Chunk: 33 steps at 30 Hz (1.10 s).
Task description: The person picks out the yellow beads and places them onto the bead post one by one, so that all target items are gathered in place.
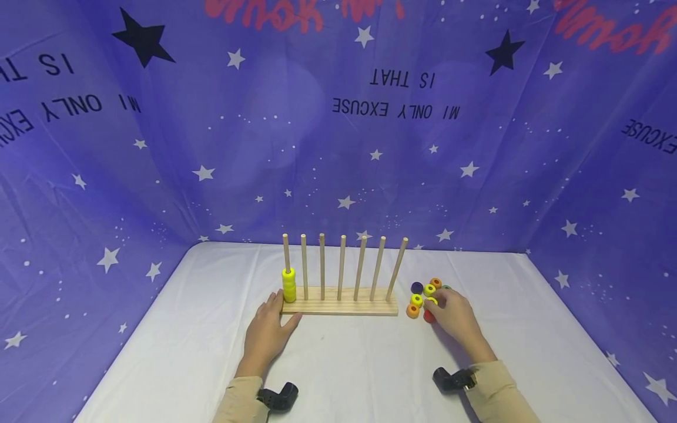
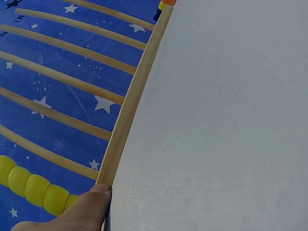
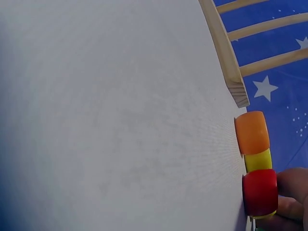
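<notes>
A wooden bead rack [image 1: 338, 305] with several upright pegs stands on the table, a stack of yellow beads [image 1: 288, 286] on its leftmost peg. My left hand [image 1: 266, 333] holds the left end of the base, its thumb [image 2: 91, 204] against the front edge and its fingers along the side. Right of the rack, my right hand [image 1: 456, 317] pinches a yellow bead [image 1: 432, 301] among the loose beads. Close under these fingers lies a red bead [image 3: 260, 193]. An orange bead [image 3: 252, 132] and another yellow bead [image 1: 416, 300] sit just left of it.
Behind these lie a dark blue bead [image 1: 416, 288], a yellow bead [image 1: 429, 289] and an orange bead [image 1: 436, 283]. A green bead [image 1: 446, 288] is partly hidden by the right hand. White cloth [image 1: 349, 370] covers the table; a purple star-printed curtain [image 1: 296, 147] surrounds it.
</notes>
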Each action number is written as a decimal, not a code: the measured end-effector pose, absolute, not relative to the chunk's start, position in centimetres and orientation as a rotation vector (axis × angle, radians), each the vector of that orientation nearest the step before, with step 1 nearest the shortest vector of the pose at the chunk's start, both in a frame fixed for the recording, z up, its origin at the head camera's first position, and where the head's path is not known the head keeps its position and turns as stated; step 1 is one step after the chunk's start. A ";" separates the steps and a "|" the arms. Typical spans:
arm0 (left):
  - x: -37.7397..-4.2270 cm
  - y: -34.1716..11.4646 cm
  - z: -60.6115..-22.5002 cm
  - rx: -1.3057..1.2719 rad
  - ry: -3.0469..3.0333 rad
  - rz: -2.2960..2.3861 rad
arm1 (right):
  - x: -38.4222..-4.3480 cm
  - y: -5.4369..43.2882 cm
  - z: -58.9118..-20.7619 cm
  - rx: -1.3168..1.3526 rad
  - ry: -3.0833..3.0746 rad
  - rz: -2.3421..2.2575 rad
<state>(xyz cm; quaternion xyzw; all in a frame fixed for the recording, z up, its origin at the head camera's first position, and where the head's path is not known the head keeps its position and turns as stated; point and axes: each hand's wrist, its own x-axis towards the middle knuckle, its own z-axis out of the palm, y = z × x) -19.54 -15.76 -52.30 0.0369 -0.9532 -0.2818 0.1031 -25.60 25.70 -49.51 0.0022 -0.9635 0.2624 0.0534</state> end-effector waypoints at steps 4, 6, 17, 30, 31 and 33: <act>-19.6 -15.8 -52.5 0.108 -2.811 -0.827 | -25.6 26.0 -49.5 -0.026 -2.928 0.828; -19.7 -15.8 -52.5 0.107 -2.810 -0.825 | -25.5 26.2 -49.5 -0.038 -2.928 0.844; -19.6 -15.8 -52.3 0.107 -2.795 -0.833 | -25.1 27.4 -49.9 -0.098 -2.945 0.852; -19.6 -15.8 -52.3 0.107 -2.792 -0.844 | -24.6 27.9 -50.4 0.021 -2.944 0.821; -19.6 -15.8 -52.4 0.107 -2.795 -0.845 | -24.5 27.9 -50.4 0.028 -2.932 0.828; -19.7 -15.9 -52.4 0.106 -2.799 -0.845 | -24.5 28.0 -50.4 0.050 -2.900 0.841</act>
